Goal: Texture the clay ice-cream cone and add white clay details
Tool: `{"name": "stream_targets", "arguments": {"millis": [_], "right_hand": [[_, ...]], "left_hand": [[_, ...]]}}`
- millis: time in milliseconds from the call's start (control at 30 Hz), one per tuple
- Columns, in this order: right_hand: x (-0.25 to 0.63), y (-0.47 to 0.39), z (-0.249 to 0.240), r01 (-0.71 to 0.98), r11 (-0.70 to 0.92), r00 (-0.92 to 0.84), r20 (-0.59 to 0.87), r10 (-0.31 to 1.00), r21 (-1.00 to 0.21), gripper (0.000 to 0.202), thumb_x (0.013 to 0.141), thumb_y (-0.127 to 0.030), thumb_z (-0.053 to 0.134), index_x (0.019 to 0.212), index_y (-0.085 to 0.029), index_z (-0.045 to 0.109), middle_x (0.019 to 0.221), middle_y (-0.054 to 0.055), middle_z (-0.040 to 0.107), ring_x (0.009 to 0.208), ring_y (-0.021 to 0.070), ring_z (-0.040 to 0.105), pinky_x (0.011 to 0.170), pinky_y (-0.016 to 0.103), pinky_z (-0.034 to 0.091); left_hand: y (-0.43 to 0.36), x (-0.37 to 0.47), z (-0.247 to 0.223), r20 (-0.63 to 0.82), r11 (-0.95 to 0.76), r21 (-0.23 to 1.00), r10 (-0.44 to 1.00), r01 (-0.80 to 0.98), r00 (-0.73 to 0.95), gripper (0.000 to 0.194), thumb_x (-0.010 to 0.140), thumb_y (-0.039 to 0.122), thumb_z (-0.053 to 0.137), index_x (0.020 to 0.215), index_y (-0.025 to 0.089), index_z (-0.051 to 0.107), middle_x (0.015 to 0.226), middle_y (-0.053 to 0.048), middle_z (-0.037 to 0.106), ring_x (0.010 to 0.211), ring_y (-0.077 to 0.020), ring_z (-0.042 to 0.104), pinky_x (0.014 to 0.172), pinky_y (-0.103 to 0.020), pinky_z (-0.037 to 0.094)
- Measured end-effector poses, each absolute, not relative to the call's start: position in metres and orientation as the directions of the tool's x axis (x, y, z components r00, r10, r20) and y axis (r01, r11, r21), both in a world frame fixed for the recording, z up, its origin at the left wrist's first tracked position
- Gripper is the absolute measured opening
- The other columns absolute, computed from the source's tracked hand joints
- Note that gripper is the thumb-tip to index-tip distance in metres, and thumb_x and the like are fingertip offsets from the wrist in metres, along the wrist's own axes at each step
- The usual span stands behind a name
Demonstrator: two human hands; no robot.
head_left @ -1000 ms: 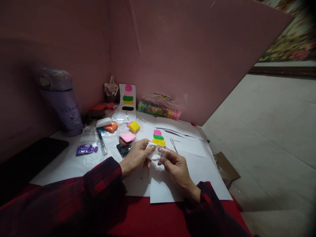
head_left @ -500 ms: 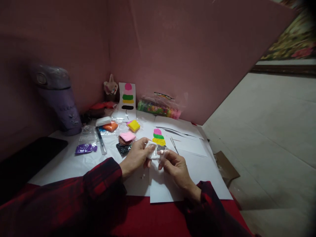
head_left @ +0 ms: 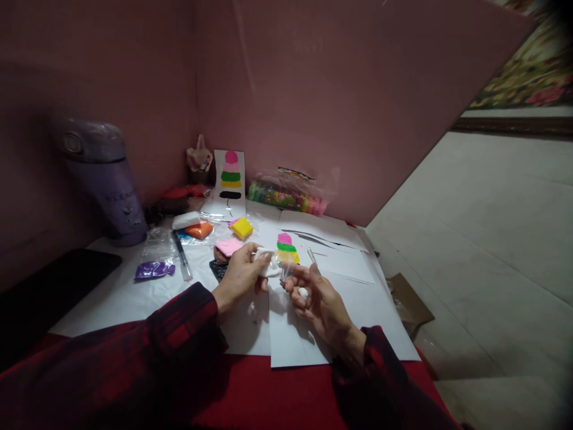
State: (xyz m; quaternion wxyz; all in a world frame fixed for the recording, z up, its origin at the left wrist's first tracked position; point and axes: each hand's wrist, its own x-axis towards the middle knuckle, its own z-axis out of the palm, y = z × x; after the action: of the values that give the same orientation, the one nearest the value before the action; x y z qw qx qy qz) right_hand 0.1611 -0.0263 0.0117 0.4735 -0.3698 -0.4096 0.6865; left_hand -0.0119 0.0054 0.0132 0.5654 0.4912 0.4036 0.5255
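My left hand [head_left: 237,279] is closed on a packet of white modelling clay [head_left: 267,267], thumb on top. Clear wrapper [head_left: 285,270] stretches from the packet to the fingertips of my right hand [head_left: 323,303]. A small white clay lump [head_left: 303,293] sits in the curled fingers of that same hand. Both hands are above white paper [head_left: 371,322]. Just beyond them lies a stack of pink, green and yellow clay [head_left: 286,248] on the paper. A slim metal tool [head_left: 312,257] rests right of it, partly behind my right hand.
Left of my hands lie pink [head_left: 229,246], black [head_left: 218,269], yellow [head_left: 242,228], orange [head_left: 199,230] and purple clay [head_left: 154,270], plus a pen [head_left: 182,257]. A purple bottle [head_left: 110,185] stands far left. A coloured picture card [head_left: 231,191] leans against the wall.
My right hand has turned, showing a small white lump in its fingers. The white packet in my left hand has shifted slightly left, and the hands are a little farther apart.
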Motion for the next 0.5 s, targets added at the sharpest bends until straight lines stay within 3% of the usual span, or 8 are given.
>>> {"name": "stream_targets", "arguments": {"millis": [100, 167, 267, 367, 500], "right_hand": [[0.160, -0.025, 0.005, -0.247, -0.051, -0.157, -0.012, 0.987, -0.968, 0.048, 0.079, -0.056, 0.072, 0.108, -0.018, 0.065, 0.077, 0.000, 0.058, 0.048, 0.0056, 0.035, 0.039, 0.018, 0.023], [0.160, -0.024, 0.000, -0.175, 0.080, -0.073, 0.094, 0.993, -0.981, 0.041, 0.076, -0.053, 0.076, 0.096, -0.020, 0.063, 0.074, -0.002, 0.058, 0.052, 0.0077, 0.044, 0.044, 0.019, 0.032], [0.160, -0.022, -0.003, -0.080, 0.249, -0.025, 0.252, 0.967, -0.965, 0.035, 0.073, -0.045, 0.081, 0.083, -0.020, 0.059, 0.078, -0.001, 0.059, 0.071, 0.0133, 0.058, 0.065, 0.026, 0.049], [0.160, -0.021, -0.003, -0.063, 0.286, -0.027, 0.288, 0.957, -0.956, 0.028, 0.078, -0.040, 0.078, 0.081, -0.020, 0.058, 0.077, -0.002, 0.059, 0.072, 0.0136, 0.059, 0.072, 0.029, 0.052], [0.161, -0.023, 0.000, -0.063, 0.256, 0.006, 0.256, 0.967, -0.965, 0.024, 0.079, -0.037, 0.075, 0.084, -0.021, 0.058, 0.074, -0.003, 0.058, 0.064, 0.0128, 0.057, 0.062, 0.029, 0.053]], "left_hand": [[0.004, -0.011, 0.015, 0.060, -0.031, 0.977, 0.989, -0.212, 0.135, 0.040, 0.075, 0.050, 0.071, 0.086, 0.017, 0.051, 0.049, 0.005, 0.057, 0.034, -0.0091, 0.049, 0.035, -0.018, 0.034], [0.001, -0.010, 0.016, 0.056, -0.015, 0.973, 0.984, -0.231, 0.172, 0.043, 0.072, 0.051, 0.073, 0.086, 0.017, 0.050, 0.051, 0.005, 0.058, 0.037, -0.0101, 0.052, 0.037, -0.019, 0.037], [-0.001, -0.007, 0.018, 0.034, 0.022, 0.967, 0.976, -0.254, 0.213, 0.049, 0.064, 0.049, 0.079, 0.086, 0.017, 0.049, 0.059, 0.003, 0.061, 0.045, -0.0130, 0.060, 0.041, -0.021, 0.044], [0.000, -0.006, 0.015, 0.012, 0.045, 0.964, 0.977, -0.262, 0.212, 0.047, 0.060, 0.041, 0.081, 0.083, 0.016, 0.049, 0.066, 0.002, 0.062, 0.053, -0.0137, 0.062, 0.048, -0.024, 0.048], [0.003, -0.008, 0.013, 0.023, 0.021, 0.975, 0.980, -0.221, 0.196, 0.037, 0.057, 0.028, 0.081, 0.075, 0.016, 0.051, 0.064, 0.004, 0.058, 0.055, -0.0100, 0.056, 0.053, -0.021, 0.043]]}}
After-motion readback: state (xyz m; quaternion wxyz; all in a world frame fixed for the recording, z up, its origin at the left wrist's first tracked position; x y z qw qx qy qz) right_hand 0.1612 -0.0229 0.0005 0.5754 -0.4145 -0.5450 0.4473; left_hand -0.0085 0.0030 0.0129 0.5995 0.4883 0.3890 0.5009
